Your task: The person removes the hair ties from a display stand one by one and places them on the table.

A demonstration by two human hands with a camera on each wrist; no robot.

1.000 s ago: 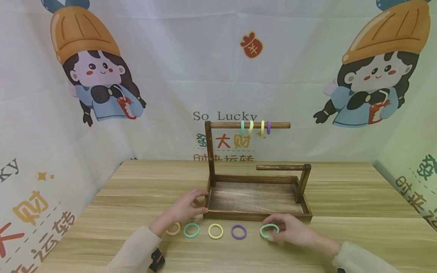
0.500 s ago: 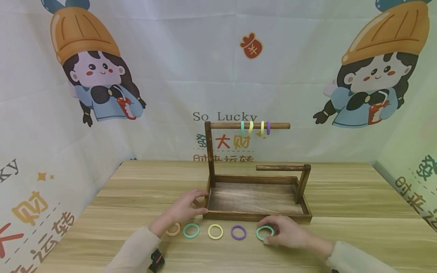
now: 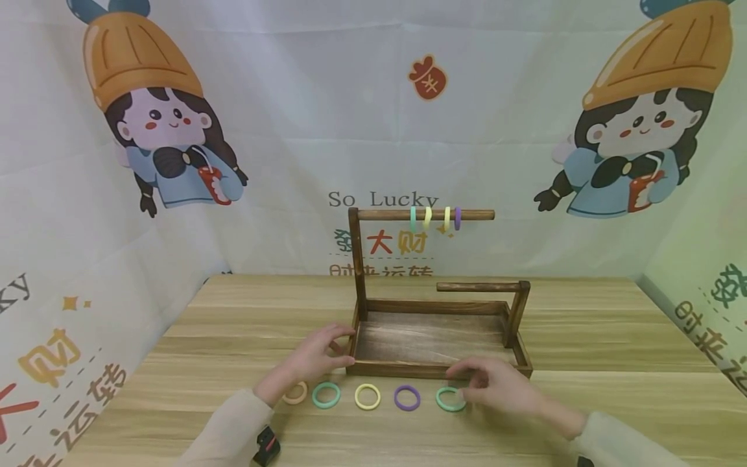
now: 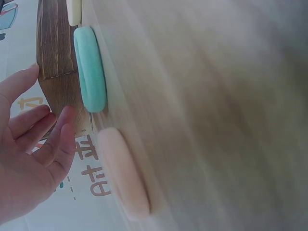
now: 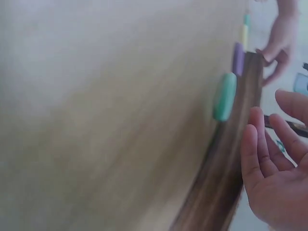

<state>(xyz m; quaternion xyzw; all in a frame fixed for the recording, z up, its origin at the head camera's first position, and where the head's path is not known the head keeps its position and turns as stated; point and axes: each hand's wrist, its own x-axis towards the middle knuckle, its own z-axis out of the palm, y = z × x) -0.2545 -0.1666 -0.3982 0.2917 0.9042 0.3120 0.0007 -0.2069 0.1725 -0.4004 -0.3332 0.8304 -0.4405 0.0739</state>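
Observation:
My right hand (image 3: 502, 389) is over the table with fingers loosely extended, its thumb overlapping the edge of a mint-green hair tie (image 3: 450, 399). In the right wrist view that hair tie (image 5: 224, 97) stands apart from the fingers. My left hand (image 3: 318, 353) rests its fingertips against the left end of a dark wooden rack (image 3: 408, 370), thumb near the front corner. Left of the mint one, a purple hair tie (image 3: 407, 398), a yellow one, a second mint hair tie (image 4: 90, 70) and a peach hair tie (image 4: 124, 174) lie in a row; the wrist partly covers the peach one.
The rack has a tray base, a high bar (image 3: 379, 215) bearing several coloured hair ties, and a lower bare bar (image 3: 473, 287) pointing left from the right post. A printed cloth (image 3: 292, 130) hangs behind the table (image 3: 245, 311). A small black object (image 3: 267, 446) shows below the left sleeve.
My right hand slid the mint hair tie slightly left towards the purple one, then let go and drew back to the right. My left hand stayed at the rack.

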